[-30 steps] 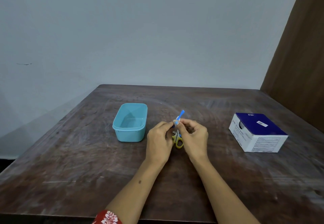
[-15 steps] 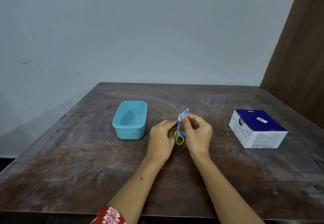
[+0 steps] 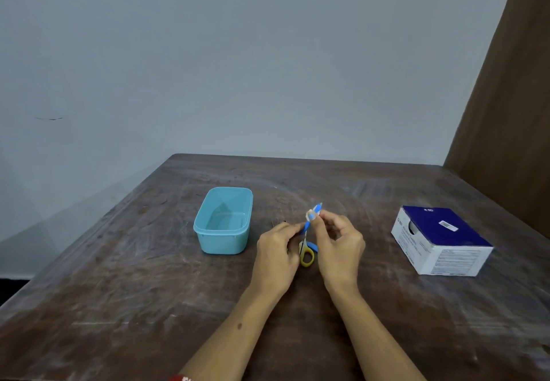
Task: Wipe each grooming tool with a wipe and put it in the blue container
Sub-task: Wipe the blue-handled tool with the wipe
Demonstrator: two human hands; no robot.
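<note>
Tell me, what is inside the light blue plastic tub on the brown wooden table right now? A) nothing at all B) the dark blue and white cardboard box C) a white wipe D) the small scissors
A: the light blue plastic tub shows only its bare floor, while the small scissors are held between both hands.

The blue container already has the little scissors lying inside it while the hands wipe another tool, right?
Not quite. The head view shows the blue container with nothing in it. The little scissors lie on the table between the left hand and the right hand. Both hands pinch a thin blue tool, the right one with a small wipe round it.
</note>
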